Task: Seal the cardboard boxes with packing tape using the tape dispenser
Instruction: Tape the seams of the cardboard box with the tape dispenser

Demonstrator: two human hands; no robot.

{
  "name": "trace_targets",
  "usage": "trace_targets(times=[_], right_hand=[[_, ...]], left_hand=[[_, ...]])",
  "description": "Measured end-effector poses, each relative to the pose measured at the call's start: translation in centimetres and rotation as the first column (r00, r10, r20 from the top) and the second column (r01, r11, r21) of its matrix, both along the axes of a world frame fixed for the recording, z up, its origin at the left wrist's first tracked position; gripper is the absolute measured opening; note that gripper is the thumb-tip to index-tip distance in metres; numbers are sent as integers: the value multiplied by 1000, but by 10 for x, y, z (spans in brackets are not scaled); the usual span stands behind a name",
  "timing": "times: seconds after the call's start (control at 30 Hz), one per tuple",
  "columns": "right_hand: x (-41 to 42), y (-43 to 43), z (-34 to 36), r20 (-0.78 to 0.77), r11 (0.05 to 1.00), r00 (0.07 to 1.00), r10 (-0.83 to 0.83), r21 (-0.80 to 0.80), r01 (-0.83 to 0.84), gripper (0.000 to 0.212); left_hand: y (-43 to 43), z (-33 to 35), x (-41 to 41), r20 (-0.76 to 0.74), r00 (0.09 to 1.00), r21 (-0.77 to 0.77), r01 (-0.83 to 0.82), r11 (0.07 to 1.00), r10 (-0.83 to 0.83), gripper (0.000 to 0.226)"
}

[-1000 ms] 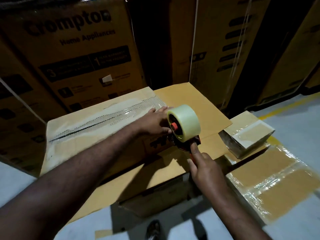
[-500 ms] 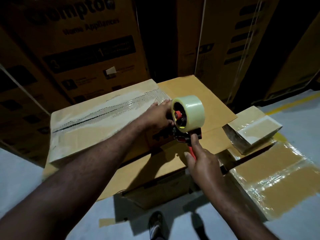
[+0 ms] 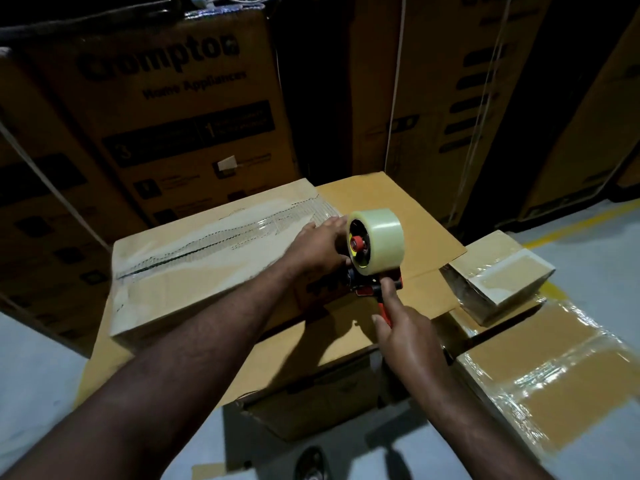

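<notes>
A person's right hand [image 3: 410,336] is gripping the red handle of a tape dispenser [image 3: 362,287], fingers [image 3: 388,293] curled around it, and is holding the tool with its clear tape roll [image 3: 381,233] at the right end of a taped cardboard box [image 3: 207,271]. The left hand [image 3: 317,249] is resting on the box's top at that same end, stretched toward the edge and holding nothing. The box is sitting on flattened cardboard [image 3: 398,202]. Film-wrapped parcels [image 3: 502,277] are lying to the box's right, and tall printed cartons [image 3: 180,109] are standing behind it.
</notes>
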State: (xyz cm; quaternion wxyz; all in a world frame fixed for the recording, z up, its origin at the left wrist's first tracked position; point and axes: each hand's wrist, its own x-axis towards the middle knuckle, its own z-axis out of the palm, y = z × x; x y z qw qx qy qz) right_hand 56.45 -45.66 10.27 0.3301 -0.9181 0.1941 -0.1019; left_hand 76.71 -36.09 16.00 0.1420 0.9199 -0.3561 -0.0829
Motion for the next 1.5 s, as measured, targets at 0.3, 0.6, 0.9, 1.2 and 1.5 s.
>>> trace_targets(times=[0.3,0.6,0.9,1.2,1.5], right_hand=[[-11,15,-6,-136,765,990,-19,635,102,74],[-14,4,-4,-59,737,991,-119,664,128,76],[-14,-15,14,18,690,981,-193,713,122,75],[-7,-37,27,76,497,963,-259,865,66,72],[2,-56,42,19,75,943,-333,997,7,25]], left_hand=[[-4,-10,-23,263,963,112,21,993,-50,82],[-7,-9,-24,301,954,49,-28,998,12,59],[-21,-1,-6,435,900,105,-57,993,6,34],[-26,-9,5,485,875,215,-104,971,-13,50],[2,-4,22,414,908,266,-53,962,-65,48]])
